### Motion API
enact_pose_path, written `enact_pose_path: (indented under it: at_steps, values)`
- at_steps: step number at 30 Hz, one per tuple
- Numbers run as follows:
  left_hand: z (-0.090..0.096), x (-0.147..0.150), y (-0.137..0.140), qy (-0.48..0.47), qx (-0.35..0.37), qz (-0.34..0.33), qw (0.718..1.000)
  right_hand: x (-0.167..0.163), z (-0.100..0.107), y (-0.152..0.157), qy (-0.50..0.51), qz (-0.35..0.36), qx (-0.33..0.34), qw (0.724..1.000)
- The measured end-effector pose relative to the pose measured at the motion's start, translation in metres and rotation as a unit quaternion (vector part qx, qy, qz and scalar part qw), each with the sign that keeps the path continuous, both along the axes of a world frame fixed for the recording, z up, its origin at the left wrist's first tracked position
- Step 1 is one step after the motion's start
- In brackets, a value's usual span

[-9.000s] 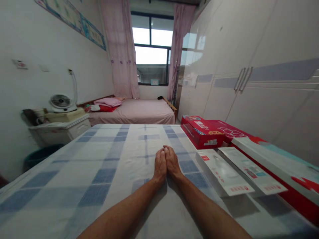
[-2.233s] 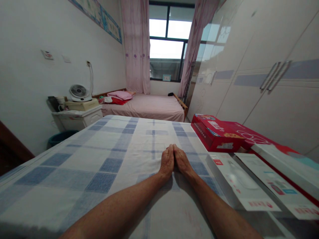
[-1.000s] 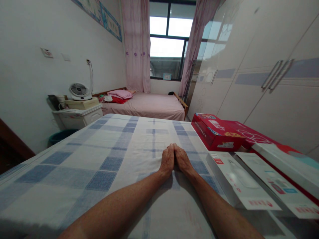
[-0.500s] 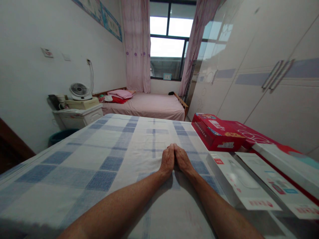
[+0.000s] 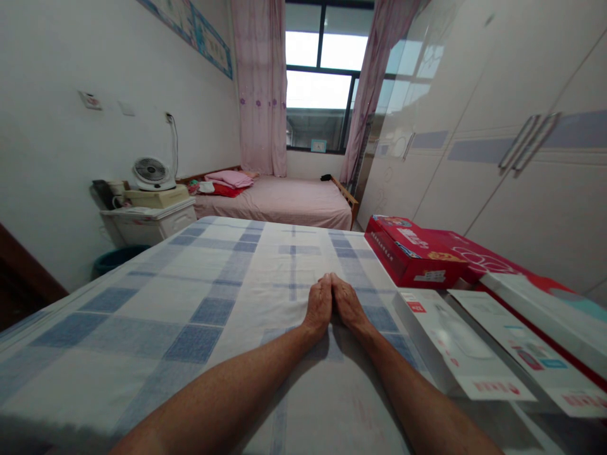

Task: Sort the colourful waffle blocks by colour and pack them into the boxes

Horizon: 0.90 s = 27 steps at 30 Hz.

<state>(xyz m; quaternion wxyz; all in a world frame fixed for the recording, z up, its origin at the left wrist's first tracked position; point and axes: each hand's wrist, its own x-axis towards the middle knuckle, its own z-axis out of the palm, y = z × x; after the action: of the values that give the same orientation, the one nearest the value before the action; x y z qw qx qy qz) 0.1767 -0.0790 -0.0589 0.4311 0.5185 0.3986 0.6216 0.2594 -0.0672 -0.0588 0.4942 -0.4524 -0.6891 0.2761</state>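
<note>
Daylight glares through 1 window (image 5: 318,88), the rest dim, edges stretched.

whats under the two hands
The checked cloth shows around the left hand and right hand; whatever lies directly beneath them is covered, so I cannot tell.

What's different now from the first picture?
Mainly the view: it has turned left, so the scene sits farther right. Nothing was picked up or let go. The left hand and right hand stayed together; the red box and fan stayed put.

Tablecloth (image 5: 222,309) partly beyond bottom edge
</note>
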Motion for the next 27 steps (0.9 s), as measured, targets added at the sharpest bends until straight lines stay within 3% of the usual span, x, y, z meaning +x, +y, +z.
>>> enact_pose_path:
  at_steps: [27]
  values:
    - [-0.0072, -0.0001, 0.0033, -0.006, -0.015, 0.013, 1.000, 0.0008, -0.0006, 0.0015, -0.006, 0.003, -0.012, 1.000]
